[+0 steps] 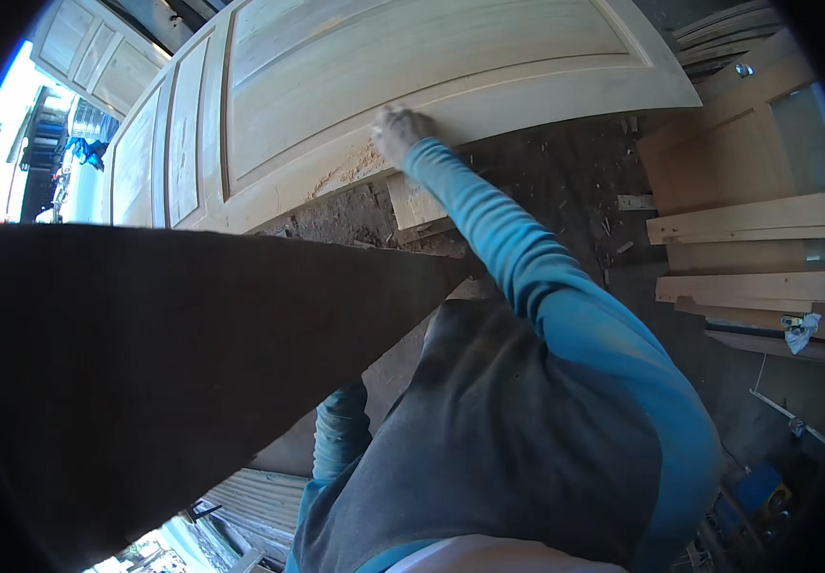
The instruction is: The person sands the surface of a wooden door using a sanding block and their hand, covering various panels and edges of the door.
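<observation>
My right hand reaches out to the near edge of a pale wooden panelled door. Motion smears its fingers, so I cannot tell whether they are open or closed, or hold anything. Beside it, on the door's edge rail, lies a patch of wood dust and shavings. A large dark brown flat sheet, very close, covers much of the left side. The blue left sleeve runs up behind this sheet, which hides my left hand completely.
Below the door's edge sits a wood block over a floor strewn with debris. Wooden boards and another door stand at the right. A further panelled door leans at the far left. A blue tool lies low right.
</observation>
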The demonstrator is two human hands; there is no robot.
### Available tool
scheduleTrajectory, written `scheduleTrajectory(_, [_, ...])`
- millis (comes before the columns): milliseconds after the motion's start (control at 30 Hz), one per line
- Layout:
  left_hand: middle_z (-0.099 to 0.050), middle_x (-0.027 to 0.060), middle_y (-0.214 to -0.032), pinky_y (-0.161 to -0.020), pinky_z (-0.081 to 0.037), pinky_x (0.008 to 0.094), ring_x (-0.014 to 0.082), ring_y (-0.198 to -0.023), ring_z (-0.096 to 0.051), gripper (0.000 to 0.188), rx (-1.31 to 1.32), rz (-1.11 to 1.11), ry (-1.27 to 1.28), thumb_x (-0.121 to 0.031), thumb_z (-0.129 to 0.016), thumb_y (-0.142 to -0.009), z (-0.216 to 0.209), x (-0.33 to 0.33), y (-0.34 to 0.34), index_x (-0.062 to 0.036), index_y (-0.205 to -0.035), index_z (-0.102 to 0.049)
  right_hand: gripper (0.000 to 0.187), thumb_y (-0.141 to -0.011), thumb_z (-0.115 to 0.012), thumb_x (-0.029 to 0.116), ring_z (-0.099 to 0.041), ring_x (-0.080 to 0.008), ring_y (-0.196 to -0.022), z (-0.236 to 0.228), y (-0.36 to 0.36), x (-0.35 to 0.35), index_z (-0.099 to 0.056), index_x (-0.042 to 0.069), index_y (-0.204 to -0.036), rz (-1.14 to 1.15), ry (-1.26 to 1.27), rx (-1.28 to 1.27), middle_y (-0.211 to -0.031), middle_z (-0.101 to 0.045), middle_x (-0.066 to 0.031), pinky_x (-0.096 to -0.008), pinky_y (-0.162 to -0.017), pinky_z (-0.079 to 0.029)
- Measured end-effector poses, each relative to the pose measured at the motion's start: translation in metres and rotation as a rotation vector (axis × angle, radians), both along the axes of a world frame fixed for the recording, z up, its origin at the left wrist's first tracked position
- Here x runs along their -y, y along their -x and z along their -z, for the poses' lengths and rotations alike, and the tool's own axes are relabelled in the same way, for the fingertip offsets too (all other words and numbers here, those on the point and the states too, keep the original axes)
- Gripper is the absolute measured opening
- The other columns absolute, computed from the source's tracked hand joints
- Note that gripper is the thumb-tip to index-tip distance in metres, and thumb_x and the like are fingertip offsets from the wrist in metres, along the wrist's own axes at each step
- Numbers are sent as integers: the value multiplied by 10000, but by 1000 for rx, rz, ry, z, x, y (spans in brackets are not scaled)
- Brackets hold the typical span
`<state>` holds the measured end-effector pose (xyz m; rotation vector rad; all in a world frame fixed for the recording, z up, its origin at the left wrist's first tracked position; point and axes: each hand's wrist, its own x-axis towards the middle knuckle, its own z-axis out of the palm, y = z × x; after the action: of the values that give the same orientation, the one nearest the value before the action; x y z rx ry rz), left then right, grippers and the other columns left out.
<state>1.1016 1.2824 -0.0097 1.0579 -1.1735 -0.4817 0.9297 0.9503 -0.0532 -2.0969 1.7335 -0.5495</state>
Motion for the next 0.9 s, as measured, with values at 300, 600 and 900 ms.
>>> scheduleTrajectory(300, [-617, 186, -1286, -1054, -469, 419, 278, -1183, -596, 520, 3, 1, 9, -361, -548, -1050, 2, -6, -7, 14, -1407, -499, 262, -899, -662, 337, -693, -410, -996, -10, 189, -31, -678, 101, -1014, 290, 89, 52, -1084, -710, -208, -517, -857, -551])
scheduleTrajectory(600, [-619, 180, -1289, -1046, -468, 416, 279, -1190, -593, 524, -2, -37, -53, -383, -547, -1047, -13, 15, 0, 7, -1394, -513, 220, -882, -659, 232, -695, -425, -915, 3, 206, 11, -652, 40, -988, 346, 135, 69, -928, -685, -241, -510, -818, -556])
scheduleTrajectory(900, [-620, 175, -1292, -1039, -466, 413, 279, -1196, -589, 528, -69, -68, -77, -405, -545, -1043, -27, 43, -5, 0, -1382, -526, 294, -884, -685, 318, -706, -411, -809, 5, 430, 50, -690, 32, -953, 499, 121, -90, -869, -706, -235, -494, -682, -529])
